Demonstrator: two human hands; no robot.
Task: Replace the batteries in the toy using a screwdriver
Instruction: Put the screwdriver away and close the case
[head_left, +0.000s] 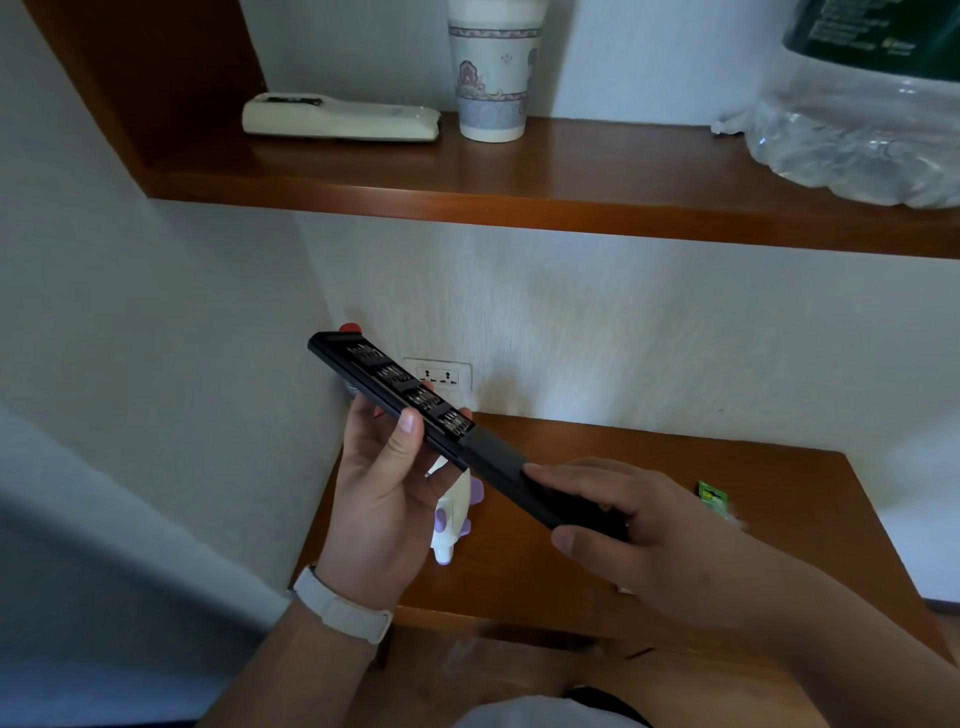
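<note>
The black screwdriver case (415, 400) slants from ten to four o'clock above the desk (675, 467), left hand (384, 483) curled round its middle, right hand (613, 525) gripping its lower end, toy (452, 525) lying at six o'clock beneath.

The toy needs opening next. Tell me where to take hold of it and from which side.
Probably pinch the toy across its white middle, between the purple stubs, coming from above: it lies on the table, long and narrow, and its upper end is hidden behind the bit case.
</note>
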